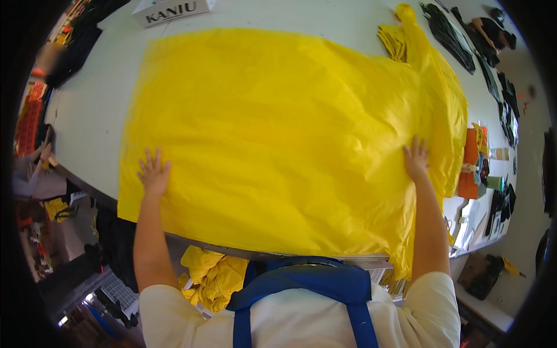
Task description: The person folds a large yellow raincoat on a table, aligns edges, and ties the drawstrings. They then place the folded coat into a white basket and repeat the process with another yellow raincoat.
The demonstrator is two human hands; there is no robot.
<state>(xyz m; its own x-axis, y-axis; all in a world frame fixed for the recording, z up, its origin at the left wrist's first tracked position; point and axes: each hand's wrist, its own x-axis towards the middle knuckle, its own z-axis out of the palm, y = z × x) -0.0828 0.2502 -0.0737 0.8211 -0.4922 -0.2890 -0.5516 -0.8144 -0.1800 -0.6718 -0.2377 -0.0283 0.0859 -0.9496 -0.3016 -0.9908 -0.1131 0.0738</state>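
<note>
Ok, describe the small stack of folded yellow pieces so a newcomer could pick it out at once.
Start from the big yellow sheet spread over the white table under both flat hands. Follow its far right corner, where the cloth bunches into a ridge; the small folded yellow stack lies just left of that ridge. Unlike the dark strips further right, it is yellow and neatly folded.

Head camera looks steeply down; close over table (98, 110).
</note>
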